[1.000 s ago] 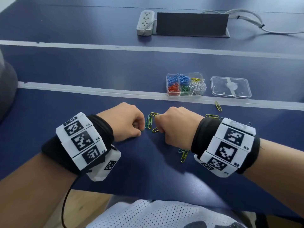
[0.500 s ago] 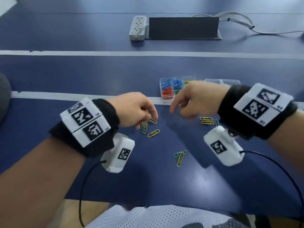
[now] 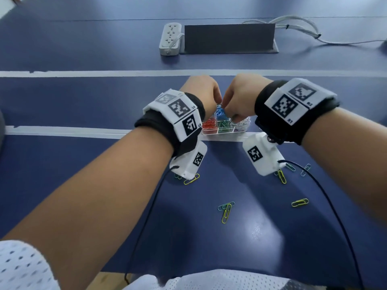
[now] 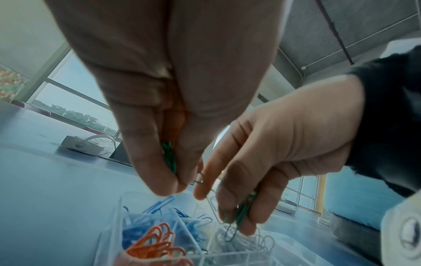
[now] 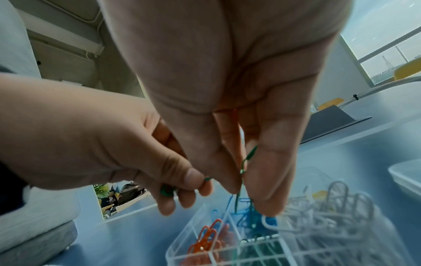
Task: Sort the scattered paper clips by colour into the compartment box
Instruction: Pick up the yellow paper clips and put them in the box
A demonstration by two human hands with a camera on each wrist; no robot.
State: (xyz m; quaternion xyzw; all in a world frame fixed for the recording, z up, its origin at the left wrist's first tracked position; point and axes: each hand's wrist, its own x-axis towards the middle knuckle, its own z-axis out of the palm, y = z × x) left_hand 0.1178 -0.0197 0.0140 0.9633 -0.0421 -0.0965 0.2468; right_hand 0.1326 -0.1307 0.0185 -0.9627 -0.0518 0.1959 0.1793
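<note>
Green paper clips [image 4: 169,158] pinched in left hand [image 3: 201,91] and right hand [image 3: 240,93], above compartment box [image 3: 225,130].

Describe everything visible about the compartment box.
The compartment box is small, clear plastic, lidless, split by thin transparent walls. It sits flat on the blue table, on a pale tape line. Visible cells hold sorted clips: red front left, green front middle, blue behind, white right. The left hand and right hand hover over it, each pinching green clips; no contact with the box is visible.

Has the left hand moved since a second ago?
Yes. The left hand has gone forward from the scattered clips to above the compartment box.
</note>
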